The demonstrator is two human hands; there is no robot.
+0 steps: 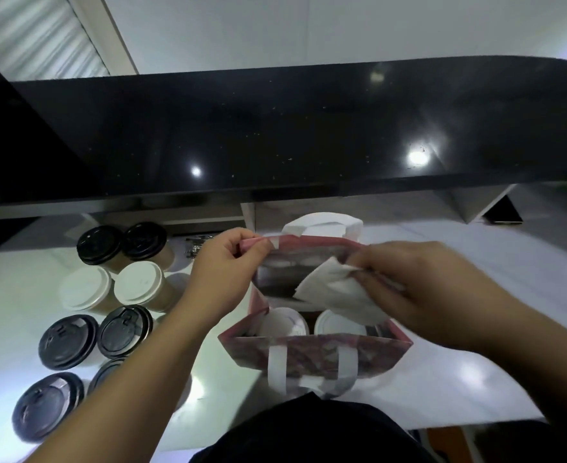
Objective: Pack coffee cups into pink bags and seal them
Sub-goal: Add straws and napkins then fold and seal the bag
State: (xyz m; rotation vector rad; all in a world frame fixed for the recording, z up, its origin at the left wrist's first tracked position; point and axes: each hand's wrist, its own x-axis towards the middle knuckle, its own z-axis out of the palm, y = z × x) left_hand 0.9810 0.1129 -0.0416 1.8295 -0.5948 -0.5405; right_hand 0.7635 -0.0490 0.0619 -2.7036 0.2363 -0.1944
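A pink paper bag (312,357) with white handles stands open on the white counter in front of me. Two white-lidded cups (283,324) sit side by side inside it. My left hand (222,272) pinches the bag's far left top edge. My right hand (425,289) holds a crumpled white napkin (325,289) over the bag's opening. To the left stand several more coffee cups: black-lidded ones (100,243) and white-lidded ones (138,282).
A raised black glossy ledge (275,135) runs across behind the counter. A white folded object (322,223) stands right behind the bag. The white counter (475,362) extends to the right. A dark device (504,213) lies at the far right.
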